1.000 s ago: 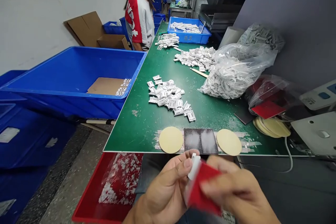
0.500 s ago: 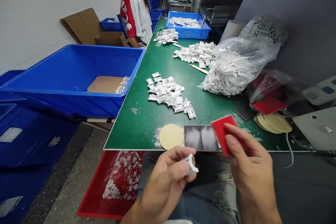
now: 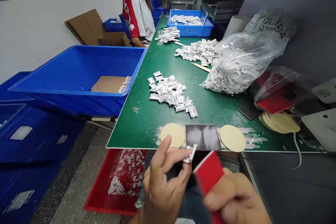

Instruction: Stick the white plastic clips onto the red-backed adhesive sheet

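Observation:
Between the thumb and fingers of my left hand (image 3: 166,178) is a small white plastic part (image 3: 190,154), held just off the table's front edge. My right hand (image 3: 236,196) grips a red sanding pad (image 3: 210,173) with a pale edge, slightly blurred, close to the right of the white part. The two appear apart. Behind my hands, along the table edge, lie a round yellow sanding disc (image 3: 172,135), dark sanding sheets (image 3: 202,137) coated in white dust, and a second yellow disc (image 3: 232,138). Farther back is a pile of white plastic parts (image 3: 170,92).
A clear bag of white parts (image 3: 231,66) stands at the right on the green table (image 3: 136,122). A blue tray (image 3: 190,30) sits at the far end. Below the edge is a red bin (image 3: 115,204); a large blue bin (image 3: 65,77) and a person (image 3: 138,10) are at the left.
The red pad has come down and toward the white part, uncovering the right yellow disc. My left hand has turned, raising a finger and tilting the part.

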`<state>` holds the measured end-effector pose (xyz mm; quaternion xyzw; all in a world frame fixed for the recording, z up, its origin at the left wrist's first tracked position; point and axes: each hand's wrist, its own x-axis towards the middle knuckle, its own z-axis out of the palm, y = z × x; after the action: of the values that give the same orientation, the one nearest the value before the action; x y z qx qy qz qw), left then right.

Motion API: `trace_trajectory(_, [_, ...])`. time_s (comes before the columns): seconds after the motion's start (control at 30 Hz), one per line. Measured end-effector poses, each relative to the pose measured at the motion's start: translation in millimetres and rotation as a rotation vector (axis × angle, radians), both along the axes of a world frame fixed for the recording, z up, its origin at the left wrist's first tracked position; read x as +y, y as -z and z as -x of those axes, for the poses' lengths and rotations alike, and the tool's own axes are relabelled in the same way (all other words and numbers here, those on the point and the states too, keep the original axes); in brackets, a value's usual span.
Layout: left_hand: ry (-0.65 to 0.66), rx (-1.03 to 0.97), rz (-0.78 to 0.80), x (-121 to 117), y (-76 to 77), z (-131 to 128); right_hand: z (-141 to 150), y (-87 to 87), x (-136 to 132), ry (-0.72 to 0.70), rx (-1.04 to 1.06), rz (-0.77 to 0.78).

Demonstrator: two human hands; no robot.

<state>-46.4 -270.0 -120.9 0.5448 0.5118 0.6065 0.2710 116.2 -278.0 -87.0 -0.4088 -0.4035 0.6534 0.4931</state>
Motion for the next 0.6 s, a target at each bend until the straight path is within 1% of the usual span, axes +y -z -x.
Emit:
trace_trajectory(0.03, [-0.002,-0.029,-0.018,-1.8,-2.2,-1.5,-1.9,0.0,4.5,-0.018,-0.117,-0.044])
trace_trajectory(0.07, [-0.015,-0.053,-0.045,-3.4,-4.1,-3.3,-3.5,0.7,9.5,0.037,-0.214,-0.061])
trace_trajectory(0.1, [-0.036,-0.074,-0.072,-4.5,-5.9,-5.4,-4.6,2.0,14.2,0.145,-0.275,-0.050])
trace_trajectory(0.13, [-0.060,-0.098,-0.080,-5.2,-7.4,-7.5,-5.1,3.7,18.0,0.264,-0.289,-0.026])
trace_trajectory(0.17, [-0.071,-0.128,-0.069,-5.6,-8.5,-9.4,-5.0,5.5,20.3,0.428,-0.275,-0.010])
trace_trajectory(0.2, [-0.078,-0.169,-0.039,-5.7,-9.1,-10.8,-4.6,6.9,21.3,0.389,-0.225,-0.011])
trace_trajectory(0.27, [-0.073,-0.252,0.030,-5.5,-9.0,-12.3,-3.5,8.3,20.8,0.211,-0.161,-0.089])
trace_trajectory(0.3, [-0.053,-0.266,0.051,-5.4,-8.6,-12.5,-3.4,8.2,20.3,0.193,-0.225,-0.055])
trace_trajectory(0.37, [-0.042,-0.272,0.060,-5.7,-8.2,-12.7,-4.7,7.3,20.0,0.376,-0.228,0.027])
trace_trajectory(0.4, [-0.047,-0.288,0.057,-5.9,-8.7,-12.9,-5.9,6.9,20.3,0.416,-0.175,0.009])
trace_trajectory(0.47, [-0.050,-0.392,0.090,-5.8,-11.2,-13.2,-8.2,7.4,21.6,0.170,-0.125,-0.098])
trace_trajectory(0.5, [-0.035,-0.481,0.141,-4.9,-12.9,-12.7,-8.9,8.1,22.3,0.132,-0.172,-0.097])
trace_trajectory(0.53, [0.003,-0.584,0.214,-3.3,-14.5,-11.6,-9.1,9.0,22.9,0.204,-0.202,-0.039])
trace_trajectory(0.57, [0.062,-0.685,0.301,-1.0,-15.7,-9.7,-8.9,9.8,23.0,0.331,-0.207,-0.019])
trace_trajectory(0.6, [0.126,-0.771,0.388,1.7,-16.1,-7.2,-8.1,10.1,22.5,0.429,-0.211,0.007])
